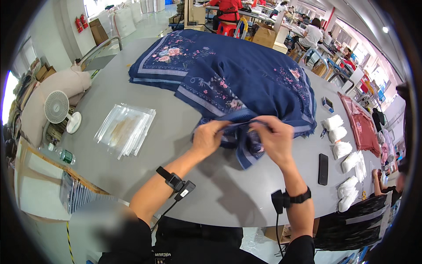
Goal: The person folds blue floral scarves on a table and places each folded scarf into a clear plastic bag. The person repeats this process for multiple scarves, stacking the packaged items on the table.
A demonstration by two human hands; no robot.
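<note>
A stack of navy blue floral fabric pieces (250,66) with fringed edges and pale borders lies spread over the far middle of the grey table. My left hand (208,137) pinches the near edge of the top piece between thumb and fingers. To its right, my right hand (275,135) grips the same edge, slightly blurred, with its fingertips partly hidden in the cloth. Between and below the hands a folded corner of the fabric hangs just above the tabletop. Both wrists wear black straps with small cabled devices.
Clear plastic bags (127,130) lie left on the grey table (184,194), near a white fan (57,107) and a plastic bottle (62,154). At right are a black phone (323,169), white bundles (343,149), a small box (328,104) and reddish fabric (361,127). Other people sit beyond.
</note>
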